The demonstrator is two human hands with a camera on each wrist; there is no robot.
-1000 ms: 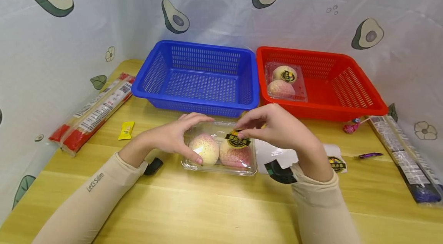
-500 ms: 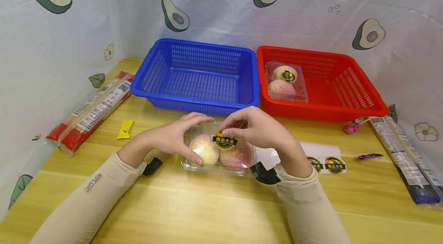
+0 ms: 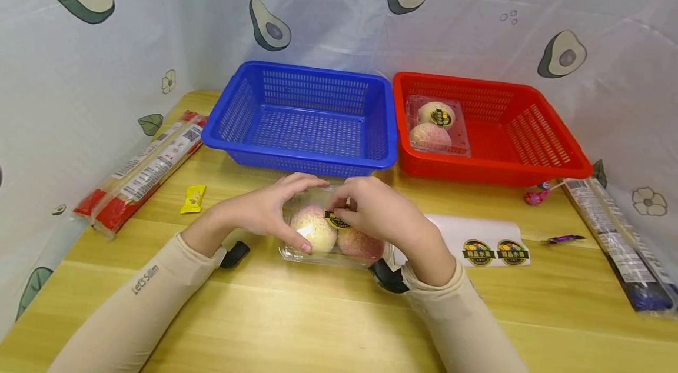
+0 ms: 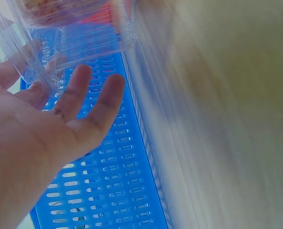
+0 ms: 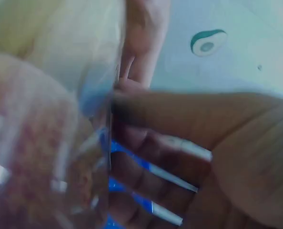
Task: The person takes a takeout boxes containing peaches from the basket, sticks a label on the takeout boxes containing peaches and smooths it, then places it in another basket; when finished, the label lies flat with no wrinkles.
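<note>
A clear plastic fruit box (image 3: 328, 259) holds two peaches, a yellowish one (image 3: 318, 233) on the left and a pinker one (image 3: 362, 245) on the right. My left hand (image 3: 267, 209) holds the box's left end, thumb over the near side and fingers toward the back. In the left wrist view two fingers stick out past the box corner. Over the lid, my right hand (image 3: 373, 205) pinches a round black-and-gold sticker (image 3: 336, 221) between thumb and fingers. The sticker is partly hidden by the fingers. In the right wrist view the thumb reaches right up to the plastic.
Behind are a blue basket (image 3: 304, 126) and a red basket (image 3: 492, 140) with another labelled peach box (image 3: 461, 126). A white sticker sheet (image 3: 450, 235) lies right. Noodle packs (image 3: 145, 173) lie left, a yellow candy (image 3: 193, 199) beside them; a purple-wrapped candy (image 3: 562, 239) lies right.
My right hand has moved left over the lid with the sticker, toward the box's middle, uncovering more of the sticker sheet. The left hand stays on the box.
</note>
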